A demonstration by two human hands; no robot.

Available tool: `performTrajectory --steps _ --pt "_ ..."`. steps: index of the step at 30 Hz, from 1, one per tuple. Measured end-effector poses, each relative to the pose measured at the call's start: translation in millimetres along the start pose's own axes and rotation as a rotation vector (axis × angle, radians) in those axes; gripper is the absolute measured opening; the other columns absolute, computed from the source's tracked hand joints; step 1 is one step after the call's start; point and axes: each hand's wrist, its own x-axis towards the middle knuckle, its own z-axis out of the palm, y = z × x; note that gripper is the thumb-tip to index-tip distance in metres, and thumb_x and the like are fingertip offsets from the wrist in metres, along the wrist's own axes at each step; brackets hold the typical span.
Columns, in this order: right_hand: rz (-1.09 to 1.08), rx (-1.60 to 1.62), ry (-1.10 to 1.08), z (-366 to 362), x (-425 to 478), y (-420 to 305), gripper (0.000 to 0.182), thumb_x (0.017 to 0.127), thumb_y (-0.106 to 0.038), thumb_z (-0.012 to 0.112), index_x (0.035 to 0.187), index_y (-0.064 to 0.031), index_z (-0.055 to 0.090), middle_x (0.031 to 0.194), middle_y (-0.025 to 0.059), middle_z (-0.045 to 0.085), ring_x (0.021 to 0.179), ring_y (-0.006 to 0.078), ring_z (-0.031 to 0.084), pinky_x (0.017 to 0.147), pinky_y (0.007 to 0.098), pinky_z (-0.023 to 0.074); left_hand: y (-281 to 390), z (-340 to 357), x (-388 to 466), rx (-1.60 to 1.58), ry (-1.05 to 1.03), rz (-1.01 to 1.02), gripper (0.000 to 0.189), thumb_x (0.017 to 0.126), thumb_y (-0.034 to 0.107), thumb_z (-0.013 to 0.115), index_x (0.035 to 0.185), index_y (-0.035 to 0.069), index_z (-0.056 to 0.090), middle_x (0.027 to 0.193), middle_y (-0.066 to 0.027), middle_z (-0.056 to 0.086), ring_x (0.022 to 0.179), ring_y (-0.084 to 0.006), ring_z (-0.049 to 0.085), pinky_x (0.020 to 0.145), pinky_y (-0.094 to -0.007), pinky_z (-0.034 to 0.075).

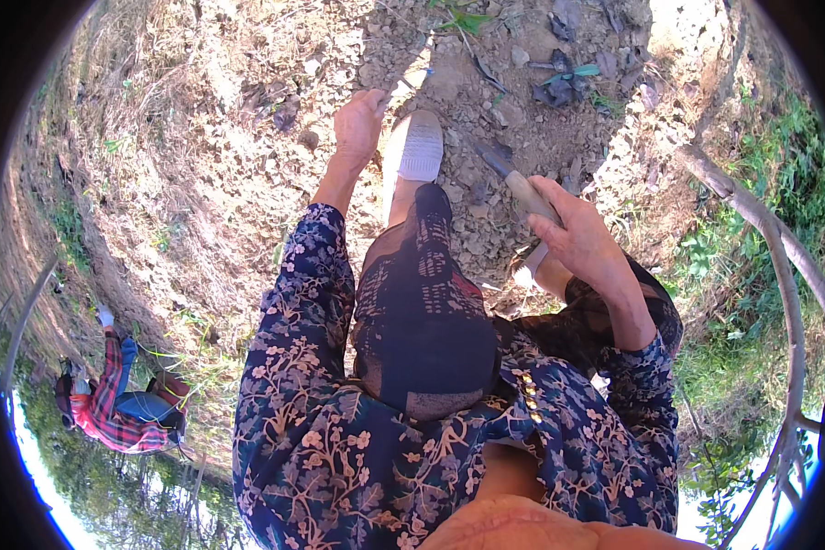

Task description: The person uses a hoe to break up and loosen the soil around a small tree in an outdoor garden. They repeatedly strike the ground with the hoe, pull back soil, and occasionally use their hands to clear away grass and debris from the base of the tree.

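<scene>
My right hand (581, 230) grips the wooden handle (531, 196) of a short hand tool. A dark metal socket (493, 159) runs from the handle down to the loose soil; the working end is hard to make out against the ground. Ahead and to the left, my left hand (359, 127) is curled with its fingers drawn in, low over the dirt. Whether a thin stalk lies in its fingers cannot be made out. Between the hands, a light-coloured shoe (418, 144) rests on the crumbly soil (471, 220). The other shoe (531, 267) is partly hidden beside my right wrist.
Dry leaves (562, 79) and a small green plant (467, 20) lie on the ground ahead. Bare branches (763, 213) arch along the right, over green undergrowth (797, 158). Off to the left, another person in a plaid shirt (117, 412) is bent low on the slope.
</scene>
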Motion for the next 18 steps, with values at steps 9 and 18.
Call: performTrajectory --steps 9,18 --pt "-0.005 0.051 -0.073 -8.8 13.6 3.2 0.04 0.084 -0.014 0.056 0.119 -0.0002 0.046 0.082 0.0078 0.055 0.074 0.0167 0.051 0.069 0.0301 0.0432 0.5 15.1 24.9 0.082 -0.044 0.077 0.014 0.084 0.021 0.053 0.089 0.008 0.058 0.084 -0.0131 0.06 0.075 -0.031 0.059 0.065 -0.04 0.047" --pt "0.084 0.251 -0.138 -24.9 22.0 1.6 0.043 0.084 -0.014 0.054 0.124 0.0005 0.044 0.073 -0.0003 0.05 0.054 0.0055 0.043 0.047 0.0216 0.0371 -20.1 14.7 -4.2 0.144 -0.039 0.179 0.01 0.083 0.018 0.056 0.09 0.011 0.059 0.079 -0.01 0.058 0.072 -0.0284 0.059 0.061 -0.0374 0.048"
